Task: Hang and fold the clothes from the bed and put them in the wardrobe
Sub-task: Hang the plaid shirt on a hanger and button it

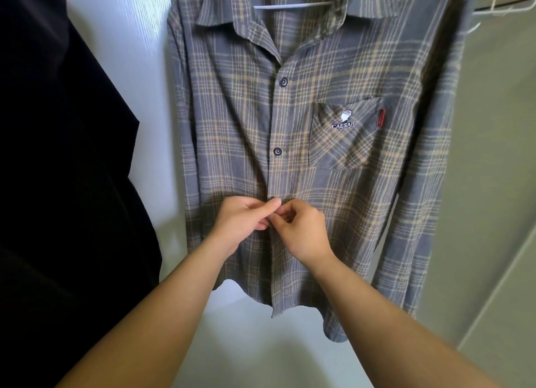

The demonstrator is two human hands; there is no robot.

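Both hands pinching the placket of a hanging plaid shirt, doing up a button.

Left hand (243, 222) and right hand (304, 231) meet at centre frame, fingertips pinched on the front edge of the grey-and-tan plaid shirt (319, 170), right where the third button would sit; the button itself is hidden behind the fingers, so can't say if it's through yet. Shirt's already on a white hanger (293, 5) at the top of the frame, inside what looks like the wardrobe, with two upper buttons (283, 82) fastened. A black garment (58, 155) hangs at the left. So I'd say this one's nearly sorted, just the lower buttons left. Bed and remaining clothes are out of view.
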